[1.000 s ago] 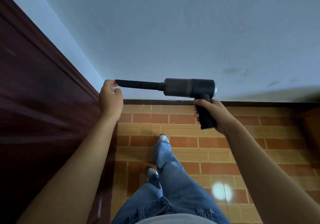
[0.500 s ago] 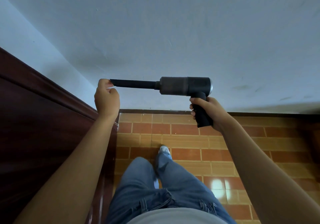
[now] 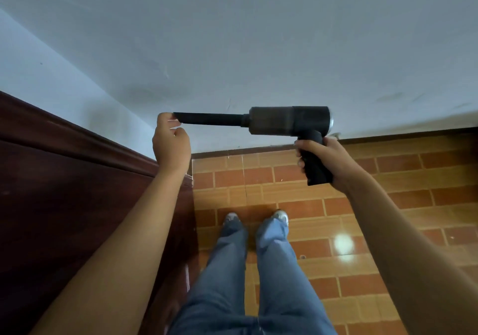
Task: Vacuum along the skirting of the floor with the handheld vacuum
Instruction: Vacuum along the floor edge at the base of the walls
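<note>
A black handheld vacuum (image 3: 287, 121) is held level at chest height in front of the white wall, its long narrow nozzle (image 3: 209, 119) pointing left. My right hand (image 3: 327, 158) grips its pistol handle. My left hand (image 3: 170, 143) pinches the tip of the nozzle between fingers and thumb. A dark skirting strip (image 3: 258, 150) runs along the foot of the wall, below the vacuum and well apart from it.
A dark red-brown wooden door or cabinet (image 3: 77, 192) fills the left side, beside my left arm. The floor (image 3: 388, 205) is glossy orange and red brick-pattern tile. My legs in blue jeans and pale shoes (image 3: 280, 215) stand close to the wall.
My feet have come together nearer the wall. Both hands keep their hold on the vacuum, which has stayed level.
</note>
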